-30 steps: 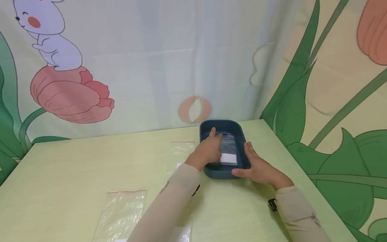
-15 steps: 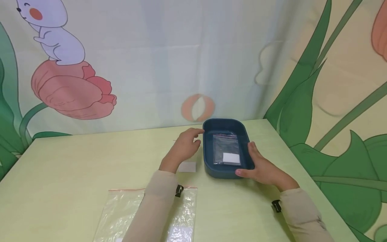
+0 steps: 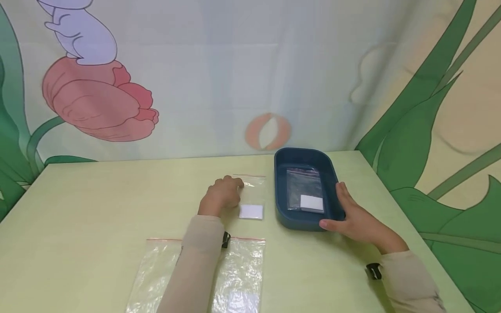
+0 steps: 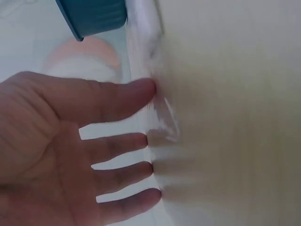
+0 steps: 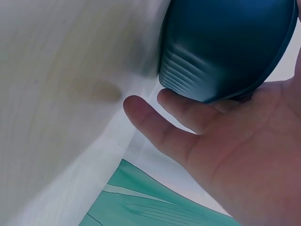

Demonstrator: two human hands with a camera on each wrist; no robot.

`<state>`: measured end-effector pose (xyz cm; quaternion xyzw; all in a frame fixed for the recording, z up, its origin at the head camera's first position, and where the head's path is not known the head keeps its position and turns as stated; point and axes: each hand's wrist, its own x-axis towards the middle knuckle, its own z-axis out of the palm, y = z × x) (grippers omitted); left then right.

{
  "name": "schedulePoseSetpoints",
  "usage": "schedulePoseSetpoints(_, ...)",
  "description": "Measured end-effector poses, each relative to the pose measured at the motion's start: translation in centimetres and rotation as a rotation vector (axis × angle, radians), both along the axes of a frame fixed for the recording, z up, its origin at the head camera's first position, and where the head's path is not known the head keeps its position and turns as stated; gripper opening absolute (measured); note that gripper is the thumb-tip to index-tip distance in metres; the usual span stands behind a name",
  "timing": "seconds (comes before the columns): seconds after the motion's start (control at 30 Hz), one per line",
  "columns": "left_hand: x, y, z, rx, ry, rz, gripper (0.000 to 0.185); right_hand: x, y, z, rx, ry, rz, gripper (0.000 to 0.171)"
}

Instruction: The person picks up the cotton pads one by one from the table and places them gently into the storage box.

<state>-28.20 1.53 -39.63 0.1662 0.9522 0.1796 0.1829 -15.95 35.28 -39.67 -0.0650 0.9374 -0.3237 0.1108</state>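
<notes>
A small clear zip bag [image 3: 252,189] with a white label lies flat on the table, left of a dark blue rectangular bin [image 3: 303,221]. My left hand [image 3: 222,195] is at the bag's left edge. In the left wrist view its thumb [image 4: 136,92] touches the crinkled plastic, while three spread fingers [image 4: 127,205] reach the tabletop; the index finger is hidden. My right hand [image 3: 360,224] holds the bin's near right corner, thumb at the front rim and fingers along the right wall. Inside the bin lies another zip bag [image 3: 301,187] with a white label.
Two larger clear zip bags with red seals, a left one [image 3: 150,271] and a right one [image 3: 240,269], lie near the front of the table, partly under my left forearm. A printed curtain [image 3: 195,87] hangs behind the table's back edge.
My left hand has come out of the bin, moved left over its rim, and lowered to the small zip bag on the table. The right hand stays on the bin. The view has shifted slightly.
</notes>
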Motion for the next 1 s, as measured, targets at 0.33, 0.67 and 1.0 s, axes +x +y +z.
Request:
schedulePoseSetpoints(0.33,0.4,0.7,0.1,-0.012,0.135,0.064,0.021,0.3,0.3,0.1,-0.008,0.017,0.012,0.120)
schedulePoseSetpoints(0.67,-0.5,-0.7,-0.7,0.256,0.068,0.158,0.017,0.0,0.3,0.0,-0.019,0.018,0.017,0.120)
schedulePoseSetpoints(1.0,-0.9,-1.2,-0.4,0.476,-0.026,0.235,0.035,0.1,0.2,0.0,-0.028,0.017,0.012,0.120)
